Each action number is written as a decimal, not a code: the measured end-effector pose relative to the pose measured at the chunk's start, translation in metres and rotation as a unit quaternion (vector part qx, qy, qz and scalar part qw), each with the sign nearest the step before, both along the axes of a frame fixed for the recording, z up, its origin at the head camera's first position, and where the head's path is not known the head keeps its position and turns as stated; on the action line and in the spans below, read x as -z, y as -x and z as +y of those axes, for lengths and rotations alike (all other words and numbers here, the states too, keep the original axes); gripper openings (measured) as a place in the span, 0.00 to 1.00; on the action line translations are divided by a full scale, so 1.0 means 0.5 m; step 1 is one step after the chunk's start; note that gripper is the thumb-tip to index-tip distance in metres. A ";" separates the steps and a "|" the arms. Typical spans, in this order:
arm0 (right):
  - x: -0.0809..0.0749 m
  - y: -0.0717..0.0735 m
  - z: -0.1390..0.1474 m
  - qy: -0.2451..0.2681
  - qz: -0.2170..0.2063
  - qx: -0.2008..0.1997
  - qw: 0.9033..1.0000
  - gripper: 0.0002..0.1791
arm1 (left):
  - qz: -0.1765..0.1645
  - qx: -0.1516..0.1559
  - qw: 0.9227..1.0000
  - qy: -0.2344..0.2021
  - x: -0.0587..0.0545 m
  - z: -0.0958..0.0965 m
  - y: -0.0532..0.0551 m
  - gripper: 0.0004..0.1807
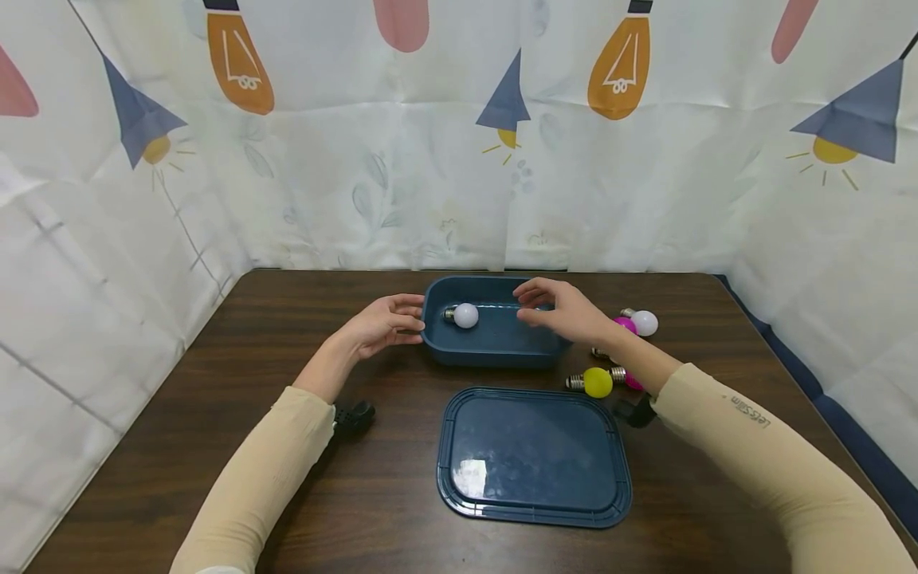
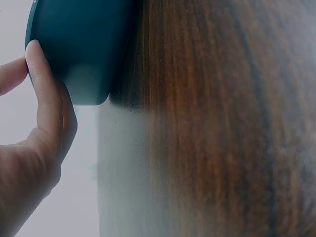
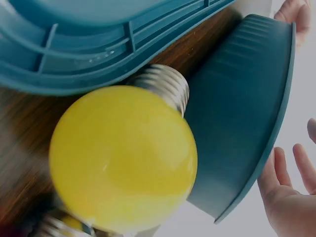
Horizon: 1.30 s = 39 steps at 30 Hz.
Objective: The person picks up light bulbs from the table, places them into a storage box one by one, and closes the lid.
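Note:
My left hand touches the left end of a dark blue plastic box with its fingertips. In the left wrist view its fingers lie along the box's outer wall, right at the rim. Inside the box, toward the left, a white light bulb lies on its side, screw base to the left. Over the box's right part is my right hand, fingers loosely bent and thumb apart, with nothing seen in its grasp. It hides that end of the box's inside.
A blue lid lies flat in front of the box. Right of the box are a yellow bulb, another white bulb and magenta bulbs, partly behind my right forearm. A printed curtain hangs behind the wooden table.

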State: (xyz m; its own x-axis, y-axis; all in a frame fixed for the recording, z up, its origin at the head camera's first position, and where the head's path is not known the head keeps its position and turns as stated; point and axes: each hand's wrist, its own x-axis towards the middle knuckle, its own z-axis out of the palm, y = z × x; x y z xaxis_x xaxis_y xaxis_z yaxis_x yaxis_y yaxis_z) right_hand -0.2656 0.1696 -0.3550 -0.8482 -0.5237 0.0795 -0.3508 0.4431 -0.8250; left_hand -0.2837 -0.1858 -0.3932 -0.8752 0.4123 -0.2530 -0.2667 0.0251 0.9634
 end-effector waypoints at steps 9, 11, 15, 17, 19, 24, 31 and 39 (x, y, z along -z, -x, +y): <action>-0.016 -0.012 0.037 0.022 -0.012 0.018 1.000 0.22 | 0.002 -0.007 1.000 0.003 0.004 0.001 0.002 0.37; -0.019 -0.013 0.045 0.024 -0.013 0.023 0.999 0.22 | 0.002 -0.010 1.000 0.003 0.004 0.002 0.002 0.36; -0.024 -0.019 0.063 0.032 -0.015 0.029 0.999 0.23 | 0.002 -0.011 1.000 0.003 0.004 0.002 0.002 0.36; -0.025 -0.023 0.072 0.034 -0.013 0.033 0.999 0.23 | 0.003 -0.009 1.000 0.003 0.004 0.001 0.001 0.36; -0.026 -0.027 0.083 0.034 -0.011 0.038 0.999 0.23 | 0.004 -0.005 1.000 0.002 0.004 0.001 0.001 0.36; -0.026 -0.034 0.107 0.030 -0.004 0.047 0.998 0.22 | 0.006 -0.003 1.000 0.001 0.005 0.000 0.002 0.37; -0.025 -0.040 0.136 0.033 0.000 0.055 0.998 0.23 | 0.005 -0.002 1.000 0.002 0.004 0.000 0.001 0.37; -0.027 -0.051 0.168 0.033 -0.010 0.086 0.996 0.25 | 0.005 -0.002 1.000 0.000 0.004 0.000 0.002 0.37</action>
State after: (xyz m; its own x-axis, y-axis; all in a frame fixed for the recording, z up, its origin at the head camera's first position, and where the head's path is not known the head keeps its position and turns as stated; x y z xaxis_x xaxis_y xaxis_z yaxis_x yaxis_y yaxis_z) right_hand -0.2403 0.2533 -0.3414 -0.9268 -0.3646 0.0903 -0.2568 0.4397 -0.8606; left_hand -0.2845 -0.1859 -0.3952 -0.8797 0.4083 -0.2439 -0.2569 0.0237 0.9662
